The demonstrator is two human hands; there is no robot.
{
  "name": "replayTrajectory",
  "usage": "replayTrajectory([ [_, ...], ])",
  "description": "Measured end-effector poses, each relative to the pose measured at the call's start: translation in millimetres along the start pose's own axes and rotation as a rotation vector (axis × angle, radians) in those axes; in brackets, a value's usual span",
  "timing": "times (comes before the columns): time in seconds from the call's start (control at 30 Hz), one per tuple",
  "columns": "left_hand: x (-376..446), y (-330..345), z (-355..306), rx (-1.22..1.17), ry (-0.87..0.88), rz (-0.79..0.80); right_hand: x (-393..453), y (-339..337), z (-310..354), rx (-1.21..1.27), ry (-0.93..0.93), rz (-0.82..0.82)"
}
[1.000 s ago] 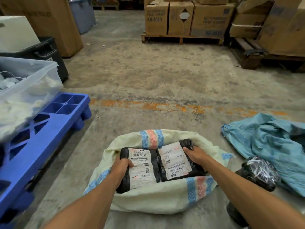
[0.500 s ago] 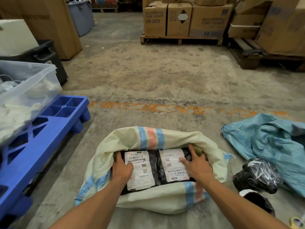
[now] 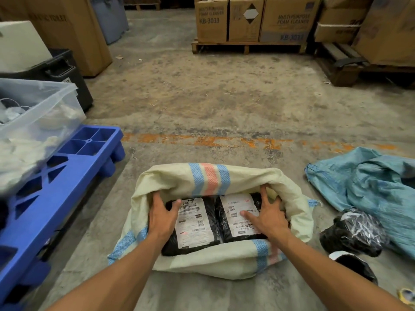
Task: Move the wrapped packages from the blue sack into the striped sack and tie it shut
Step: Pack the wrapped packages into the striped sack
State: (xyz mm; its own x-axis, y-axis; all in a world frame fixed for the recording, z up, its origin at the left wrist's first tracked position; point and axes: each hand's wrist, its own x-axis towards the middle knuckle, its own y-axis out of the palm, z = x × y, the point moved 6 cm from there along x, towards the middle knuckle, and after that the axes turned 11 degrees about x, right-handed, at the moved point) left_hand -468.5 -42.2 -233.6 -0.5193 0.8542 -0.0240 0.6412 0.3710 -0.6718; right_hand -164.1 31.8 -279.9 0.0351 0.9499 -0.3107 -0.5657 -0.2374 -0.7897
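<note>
As both hands, left hand (image 3: 162, 217) and right hand (image 3: 267, 217), pressed flat with spread fingers, the film-wrapped packages (image 3: 215, 223) at lower centre looked soft, slippery, best gripped at the ends.

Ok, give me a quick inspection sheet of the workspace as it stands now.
Surface: bare concrete floor, worn orange line.
Job's things: two labelled packages side by side in the open striped sack; blue sack crumpled at right; two black packages on the floor beside it.
Clutter: blue pallet, clear bin.
Hands: left hand and right hand press the packages, fingers spread.
Cables: nothing seen.
Surroundings: cartons on wooden pallets.
</note>
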Motion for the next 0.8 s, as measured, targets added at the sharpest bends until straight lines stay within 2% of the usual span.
replayTrajectory([
  [0.07,-4,9,-3,0.058,0.058,0.087,1,4,3,0.041,-0.008,0.064],
  [0.13,-4,19,5,0.054,0.056,0.168,-2,12,7,-0.039,-0.071,0.179],
  [0.23,1,29,19,0.091,-0.09,0.214,-9,15,1,-0.172,-0.096,0.334],
  [0.3,4,40,35,0.088,-0.267,0.258,-9,13,-5,-0.238,-0.096,0.383],
  [0.37,1,48,51,0.048,-0.49,0.333,-8,10,-7,-0.253,-0.099,0.382],
  [0.43,0,55,62,0.035,-0.576,0.409,-7,9,-8,-0.264,-0.093,0.366],
  [0.67,0,62,51,-0.004,-0.471,0.385,0,6,-9,-0.327,-0.164,0.339],
  [0.8,-3,69,56,0.126,-0.535,0.428,-2,7,-12,-0.365,-0.192,0.272],
])
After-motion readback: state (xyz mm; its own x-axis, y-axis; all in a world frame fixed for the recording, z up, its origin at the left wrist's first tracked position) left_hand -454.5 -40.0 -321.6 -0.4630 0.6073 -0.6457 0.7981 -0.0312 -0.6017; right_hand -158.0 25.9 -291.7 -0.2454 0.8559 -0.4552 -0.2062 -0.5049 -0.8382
